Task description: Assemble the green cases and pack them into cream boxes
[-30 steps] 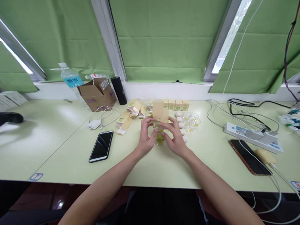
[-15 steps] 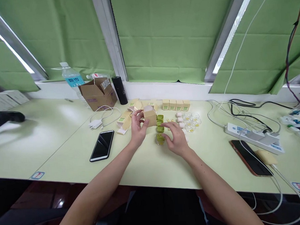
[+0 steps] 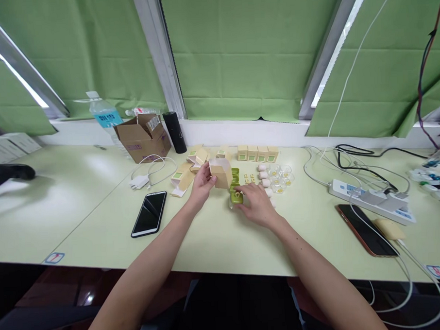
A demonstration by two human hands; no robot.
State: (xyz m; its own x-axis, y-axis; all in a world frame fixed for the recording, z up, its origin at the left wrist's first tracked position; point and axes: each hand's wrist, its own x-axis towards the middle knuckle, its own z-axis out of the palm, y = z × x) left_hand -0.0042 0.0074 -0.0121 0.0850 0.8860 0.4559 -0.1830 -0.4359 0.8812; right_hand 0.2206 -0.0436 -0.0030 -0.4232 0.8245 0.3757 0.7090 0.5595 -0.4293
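In my left hand [image 3: 202, 184] is a small beige cardboard box [image 3: 221, 174], raised off the table with its white inner flap up. The fingers and thumb of my right hand [image 3: 257, 202] close on a small green tray [image 3: 237, 197], held low over the table just in front of the box. Behind it, more green trays [image 3: 235, 173] stand in a line, partly hidden by the box and my fingers. Tiny yellow pieces [image 3: 249, 178] lie right of them. Further right are pale pink cylinders [image 3: 263, 175] and clear round containers [image 3: 279, 177] with yellow spots.
Finished-looking small boxes [image 3: 258, 153] stand in a row at the back; flattened or open ones [image 3: 184, 176] lie left. Around them are a phone [image 3: 149, 214], a brown carton [image 3: 146, 139], a black flask [image 3: 175, 133], a white charger [image 3: 140, 181], a power strip [image 3: 371, 202] and another phone [image 3: 367, 230].
My right hand has closed on the front green tray and lifted it slightly. The box in my left hand has tilted, so its open top faces more toward me.
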